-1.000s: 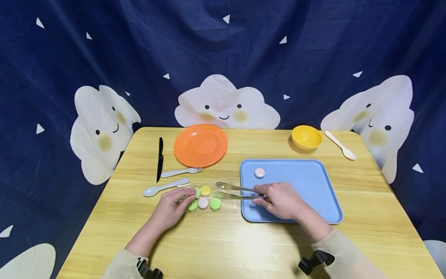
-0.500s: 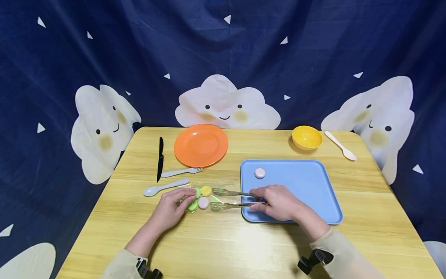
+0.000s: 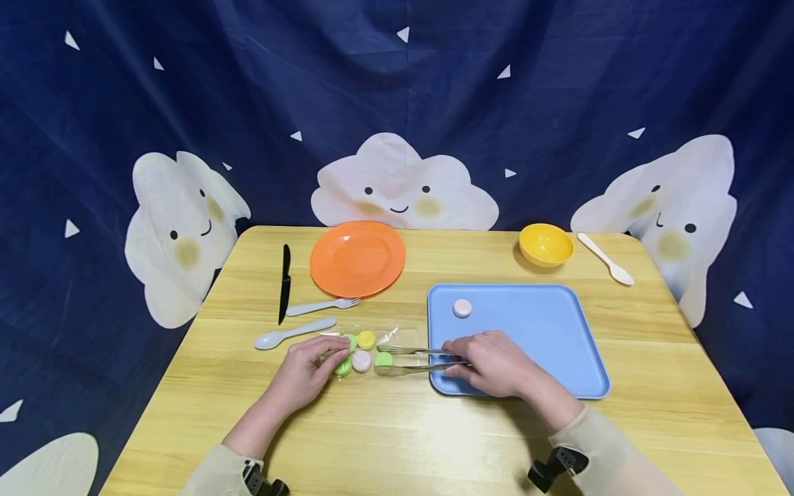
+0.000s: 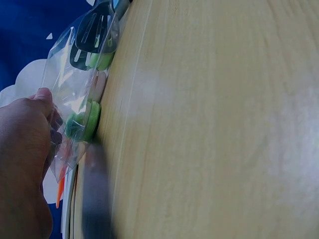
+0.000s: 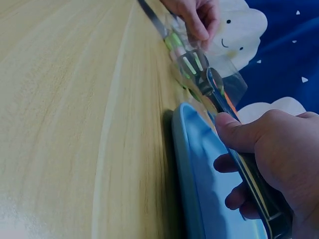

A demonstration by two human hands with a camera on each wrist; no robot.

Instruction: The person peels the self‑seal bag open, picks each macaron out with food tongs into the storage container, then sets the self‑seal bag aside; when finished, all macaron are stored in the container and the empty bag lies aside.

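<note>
Navy cloud-print curtain (image 3: 273, 69) hangs behind a wood-grain table (image 3: 347, 434). The left hand (image 3: 304, 362) pinches the left end of a clear bag (image 3: 406, 336) of macarons (image 3: 366, 339). Metal tongs (image 3: 422, 370), apparently reaching inside, straddle the rightmost green macaron (image 3: 384, 359); a careless squeeze might snag film instead. Knuckles up over the blue tray (image 3: 546, 324), the right hand (image 3: 496, 364) curls round the half-spread tongs.

The tray (image 3: 540, 310) is showing blue, the round pieces (image 3: 362, 362) green, yellow and pale pink, the plate (image 3: 358, 258) orange, the bench (image 3: 384, 441) yellowish wood grain, the navy curtain (image 3: 558, 41) white clouds (image 3: 403, 193) and triangles (image 3: 404, 34).
</note>
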